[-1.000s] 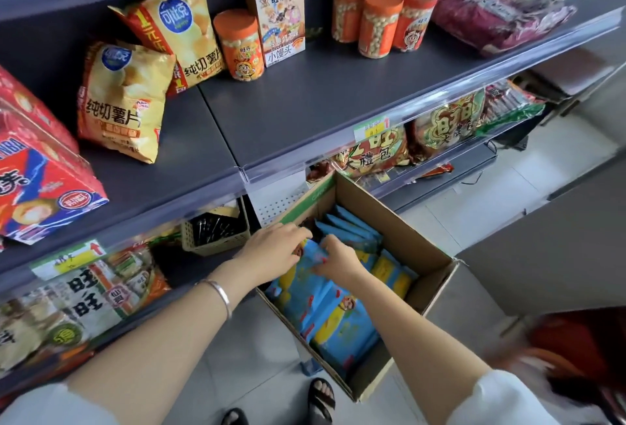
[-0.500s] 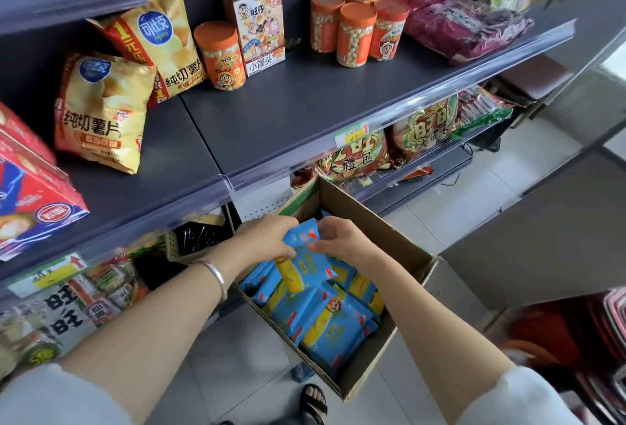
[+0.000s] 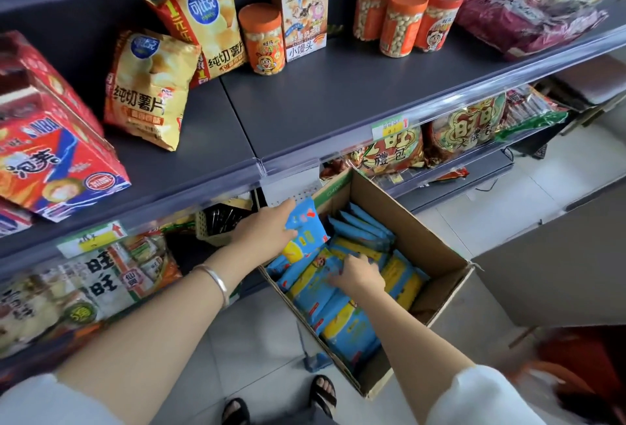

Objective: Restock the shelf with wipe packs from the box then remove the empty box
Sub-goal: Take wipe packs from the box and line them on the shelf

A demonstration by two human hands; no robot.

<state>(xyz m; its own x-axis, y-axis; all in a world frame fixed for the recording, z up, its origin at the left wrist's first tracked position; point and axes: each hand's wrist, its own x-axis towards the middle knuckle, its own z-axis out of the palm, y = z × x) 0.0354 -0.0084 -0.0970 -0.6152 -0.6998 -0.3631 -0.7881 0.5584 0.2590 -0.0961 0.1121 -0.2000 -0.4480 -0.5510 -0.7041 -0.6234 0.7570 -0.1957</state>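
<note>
Holding a wipe pack point(image 3: 306, 221) upright over the box point(image 3: 435, 233) rim, below open shelf point(image 3: 321, 92): my left hand point(image 3: 267, 228); right hand point(image 3: 356, 276) touches packs point(image 3: 343, 321), grip unclear.

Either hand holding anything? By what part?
Left hand grips a blue wipe pack by its left edge, over the box. Right hand rests on packs in the box; grip unclear.

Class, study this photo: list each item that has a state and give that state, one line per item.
cardboard box, open at the top, well filled.
wipe packs, lying stacked in the box, some on edge.
raised wipe pack, lifted above the rest.
left hand, grips the raised wipe pack.
right hand, down on the packs in the box; grip unclear.
orange-lidded jars, upright, lids on.
grey shelf, partly stocked.
</note>
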